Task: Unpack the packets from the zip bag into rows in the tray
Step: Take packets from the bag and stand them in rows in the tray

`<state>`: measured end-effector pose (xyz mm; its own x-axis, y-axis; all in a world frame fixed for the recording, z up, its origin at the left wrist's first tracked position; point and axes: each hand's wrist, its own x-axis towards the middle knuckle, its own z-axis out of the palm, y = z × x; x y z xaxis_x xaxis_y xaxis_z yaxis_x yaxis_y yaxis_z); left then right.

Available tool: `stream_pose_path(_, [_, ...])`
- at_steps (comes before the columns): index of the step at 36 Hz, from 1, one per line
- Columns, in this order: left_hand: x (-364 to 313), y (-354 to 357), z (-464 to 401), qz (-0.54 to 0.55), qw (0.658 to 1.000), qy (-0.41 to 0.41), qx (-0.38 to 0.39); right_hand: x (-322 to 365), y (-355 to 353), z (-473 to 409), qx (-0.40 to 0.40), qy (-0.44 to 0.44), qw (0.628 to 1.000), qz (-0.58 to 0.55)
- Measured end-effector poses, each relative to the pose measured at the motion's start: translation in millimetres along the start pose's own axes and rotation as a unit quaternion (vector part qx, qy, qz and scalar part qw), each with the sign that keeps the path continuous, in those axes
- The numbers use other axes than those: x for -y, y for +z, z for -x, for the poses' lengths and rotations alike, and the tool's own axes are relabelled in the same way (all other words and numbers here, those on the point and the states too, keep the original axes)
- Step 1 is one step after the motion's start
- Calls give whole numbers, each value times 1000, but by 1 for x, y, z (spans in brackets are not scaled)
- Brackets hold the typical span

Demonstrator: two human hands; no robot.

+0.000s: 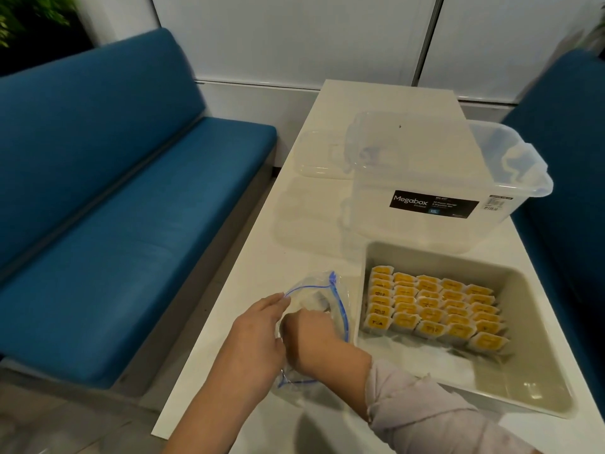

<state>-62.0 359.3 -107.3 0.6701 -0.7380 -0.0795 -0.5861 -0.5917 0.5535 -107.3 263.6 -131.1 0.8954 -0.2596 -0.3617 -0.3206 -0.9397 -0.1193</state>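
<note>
A clear zip bag [327, 296] with a blue zip strip lies on the white table, left of the beige tray [523, 385]. My left hand [255, 335] holds the bag's near-left rim, fingers pinching the blue strip. My right hand [311, 339] reaches into the bag's open mouth; its fingers are hidden inside, so what they hold cannot be seen. Several rows of yellow-labelled packets [432, 309] stand in the far part of the tray. The tray's near part shows bare bottom.
A clear Megabox storage box [442, 191] stands behind the tray, its clear lid [320, 155] lying to its left. Blue benches [114, 224] flank the table [294, 231] on both sides. The table's left edge runs just beside the bag.
</note>
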Motion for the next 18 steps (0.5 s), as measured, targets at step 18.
stream_pose_path(18, [8,-1,2,13,1000,-10,12,-23,-30,17,-30,-1,994,-104])
